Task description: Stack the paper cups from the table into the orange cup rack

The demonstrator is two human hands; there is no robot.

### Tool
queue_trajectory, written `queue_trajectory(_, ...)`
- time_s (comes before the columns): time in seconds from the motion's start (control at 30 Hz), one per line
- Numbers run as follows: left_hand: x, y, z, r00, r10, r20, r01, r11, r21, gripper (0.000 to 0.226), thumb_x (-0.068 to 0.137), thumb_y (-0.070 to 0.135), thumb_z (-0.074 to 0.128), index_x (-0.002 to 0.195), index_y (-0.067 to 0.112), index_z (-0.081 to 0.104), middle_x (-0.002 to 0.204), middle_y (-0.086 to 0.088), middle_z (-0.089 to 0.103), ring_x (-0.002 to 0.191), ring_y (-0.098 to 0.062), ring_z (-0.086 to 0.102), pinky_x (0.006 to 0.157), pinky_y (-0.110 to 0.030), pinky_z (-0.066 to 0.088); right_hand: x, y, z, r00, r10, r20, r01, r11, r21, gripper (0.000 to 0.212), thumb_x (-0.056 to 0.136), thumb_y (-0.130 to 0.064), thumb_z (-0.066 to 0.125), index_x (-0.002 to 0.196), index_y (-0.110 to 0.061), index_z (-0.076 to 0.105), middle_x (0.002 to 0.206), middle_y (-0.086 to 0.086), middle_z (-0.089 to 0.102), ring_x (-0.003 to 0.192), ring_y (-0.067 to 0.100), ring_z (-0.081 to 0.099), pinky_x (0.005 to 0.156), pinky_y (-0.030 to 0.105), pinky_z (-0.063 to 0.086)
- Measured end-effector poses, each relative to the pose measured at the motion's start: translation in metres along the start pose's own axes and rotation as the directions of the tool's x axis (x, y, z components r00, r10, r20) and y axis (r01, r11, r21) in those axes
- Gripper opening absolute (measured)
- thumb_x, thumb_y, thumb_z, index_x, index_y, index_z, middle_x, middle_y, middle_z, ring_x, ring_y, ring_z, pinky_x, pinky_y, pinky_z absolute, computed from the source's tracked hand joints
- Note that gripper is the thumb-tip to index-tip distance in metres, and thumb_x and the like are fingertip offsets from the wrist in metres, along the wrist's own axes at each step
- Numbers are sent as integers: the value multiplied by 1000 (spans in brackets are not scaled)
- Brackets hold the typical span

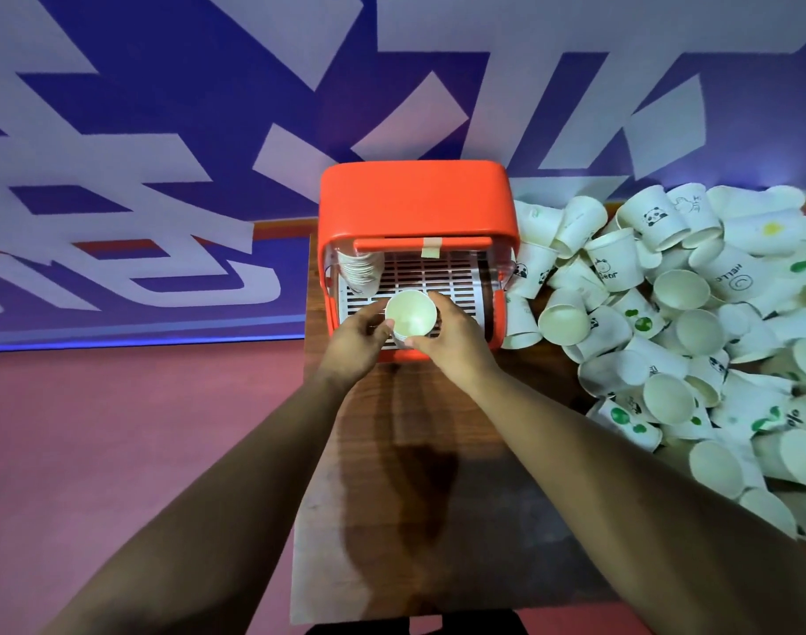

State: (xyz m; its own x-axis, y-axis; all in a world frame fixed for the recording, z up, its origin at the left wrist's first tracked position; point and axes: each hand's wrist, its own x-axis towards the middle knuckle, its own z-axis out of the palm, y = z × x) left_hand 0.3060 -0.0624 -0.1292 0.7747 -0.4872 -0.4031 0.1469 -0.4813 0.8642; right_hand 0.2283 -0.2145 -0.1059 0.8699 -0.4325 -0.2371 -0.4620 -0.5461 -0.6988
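Note:
An orange cup rack (pixel 414 199) with a white slatted floor stands on the wooden table (pixel 414 474), its front open towards me. A white paper cup (pixel 410 316), mouth up, sits at the rack's front edge, apparently on top of other nested cups. My left hand (pixel 355 341) holds its left side and my right hand (pixel 456 336) grips its right side and base. A stack of nested cups (pixel 357 268) lies in the rack's back left corner. A large heap of loose paper cups (pixel 689 323) covers the table on the right.
The table's left edge runs just left of the rack, with a red floor (pixel 116 428) beyond it. A blue and white patterned wall (pixel 208 107) rises behind. Bare wood lies between me and the rack.

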Motion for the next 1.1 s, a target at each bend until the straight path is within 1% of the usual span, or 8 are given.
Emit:
queue_trajectory(0.23,-45,4,9,958,111,-263,-84,990,112,17,95,20,60,111,17,63,118,1,54,90,-1,62,87,-23,50,-51,24,-54,999,-36,-32,36,999,-8,56,85,-31,69,136,-16,49,136,3,51,128,17,48,104,23,36)
queue_trajectory(0.33,-72,10,34,970,172,-169,-150,980,131,6,93,15,61,98,18,62,105,-3,58,78,3,59,74,-11,45,-95,62,-91,990,-7,-138,-3,997,-74,49,85,-27,70,129,-12,54,129,8,52,121,19,51,102,28,40)
queue_trajectory(0.57,-97,28,136,974,100,204,-149,959,241,11,91,19,61,100,14,65,103,-1,67,97,-19,63,87,-31,48,-176,163,-135,935,155,-319,-223,956,-191,37,77,-8,73,111,0,62,113,21,55,105,38,57,92,43,48)
queue_trajectory(0.7,-106,42,200,932,-52,359,-70,945,319,20,95,24,60,112,14,64,109,-3,66,97,-16,59,77,-21,43,-208,198,-127,891,275,-362,-336,935,-116,27,80,-23,54,87,2,63,86,20,61,86,39,59,82,40,46)
queue_trajectory(0.8,-110,43,241,913,-172,370,39,940,339,27,96,27,58,119,13,64,110,-3,66,92,-17,59,65,-16,41,-220,231,-110,870,369,-326,-390,921,2,35,83,-33,52,74,0,60,68,15,59,68,34,61,70,33,41)
queue_trajectory(0.9,-113,43,270,900,-230,371,95,933,347,37,98,30,56,131,12,57,127,-6,62,113,-22,59,83,-21,39,-215,257,-104,807,583,-94,-567,810,151,53,74,-51,55,97,-5,64,92,14,68,89,33,66,77,35,49)
queue_trajectory(1.0,-116,44,289,878,-267,396,147,940,308,43,101,33,53,138,12,51,134,-4,57,123,-22,54,95,-23,38,-211,259,-112,815,580,-16,-557,789,259,37,84,-29,65,112,-4,65,109,10,67,106,28,62,85,29,42)
queue_trajectory(1.1,-119,40,301,876,-266,403,165,949,268,32,98,32,56,123,12,61,123,-9,67,111,-25,63,100,-41,48,-212,257,-118,840,543,9,-525,808,265,27,90,-18,65,109,1,67,106,14,69,101,28,62,81,30,43)
